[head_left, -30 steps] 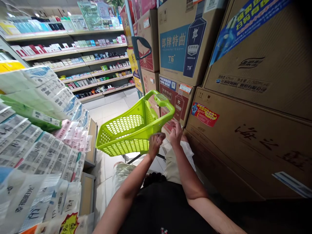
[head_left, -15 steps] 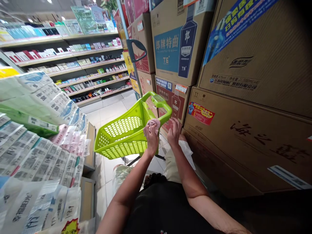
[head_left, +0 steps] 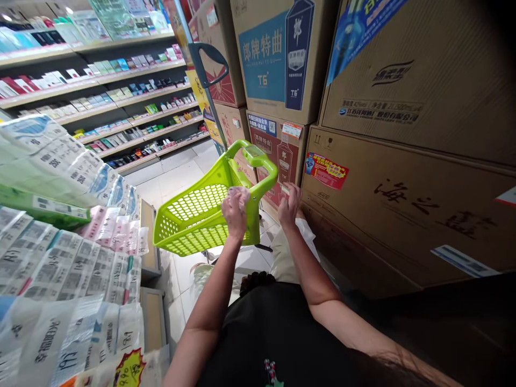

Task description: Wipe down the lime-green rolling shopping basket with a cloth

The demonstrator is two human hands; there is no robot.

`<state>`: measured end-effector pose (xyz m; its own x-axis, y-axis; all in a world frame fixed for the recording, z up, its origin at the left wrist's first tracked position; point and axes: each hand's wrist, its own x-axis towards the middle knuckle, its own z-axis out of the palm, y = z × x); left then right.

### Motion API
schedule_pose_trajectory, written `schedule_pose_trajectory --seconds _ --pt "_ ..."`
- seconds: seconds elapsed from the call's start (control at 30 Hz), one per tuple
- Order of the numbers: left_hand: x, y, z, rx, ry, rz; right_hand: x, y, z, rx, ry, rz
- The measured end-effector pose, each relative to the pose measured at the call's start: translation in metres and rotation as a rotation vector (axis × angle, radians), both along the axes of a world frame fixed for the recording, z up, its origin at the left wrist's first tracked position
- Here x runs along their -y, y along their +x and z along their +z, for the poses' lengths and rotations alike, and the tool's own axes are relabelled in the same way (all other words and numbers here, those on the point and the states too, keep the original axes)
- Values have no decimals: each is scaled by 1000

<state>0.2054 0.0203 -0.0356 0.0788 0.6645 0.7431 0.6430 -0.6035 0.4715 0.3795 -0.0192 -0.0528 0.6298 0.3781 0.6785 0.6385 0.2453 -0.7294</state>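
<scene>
In the head view, the left hand (head_left: pixel 234 216) grasps a crumpled pink cloth (head_left: pixel 243 194), bunched at its fingertips over the near side of a green shopping cart (head_left: pixel 253 221). Whether the cloth presses on the plastic or hovers just above it, I cannot tell. The right hand (head_left: pixel 288 207) is raised with its fingers curled; whether anything is pinched in it, I cannot tell. A red carton (head_left: pixel 297 153) stands just beyond it, and more boxes stack up to its right.

The cart's basket reaches ahead and to the left of the left hand, while its handle (head_left: pixel 271 181) curves between the two hands, slightly beyond them. The cloth looks light, soft and limp, best gathered into a wad under the fingers. The cart looks stiff and smooth, perhaps slippery if wet, and probably rolls easily; the handle bar seems the surest hold. Well left of the left hand lie plastic-wrapped packs (head_left: pixel 76 269).
</scene>
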Motion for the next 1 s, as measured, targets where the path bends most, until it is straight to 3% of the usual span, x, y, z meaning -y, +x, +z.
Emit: schedule_pose_trajectory --seconds 0.1,0.23,0.3,0.4,0.57,0.63,0.7,0.87,0.93,1.0 --pt "-5 0 4 39 -29 30 0 -4 2 -24 -12 24" --pt "-12 55 21 -35 58 -112 0 -8 4 4 10 51" --pt "-15 75 20 -77 129 -139 1 -7 3 4 21 43" --pt "-15 64 -7 -183 186 -118 2 -2 1 -34 -2 19" --pt "1 -6 -81 -523 81 -105 4 0 0 -54 -38 12" --pt "3 -16 -90 -602 79 -143 4 -1 -1 -39 -57 1" --pt "-2 -8 -78 -566 118 -143 3 -1 -2 -25 -74 -11" --pt "-23 30 -11 -248 191 -44 4 5 -2 -7 -66 19" --pt "-20 24 -4 -132 150 28 6 5 2 35 -74 44" --pt "-9 2 -15 -65 85 82 8 1 8 125 -108 91"
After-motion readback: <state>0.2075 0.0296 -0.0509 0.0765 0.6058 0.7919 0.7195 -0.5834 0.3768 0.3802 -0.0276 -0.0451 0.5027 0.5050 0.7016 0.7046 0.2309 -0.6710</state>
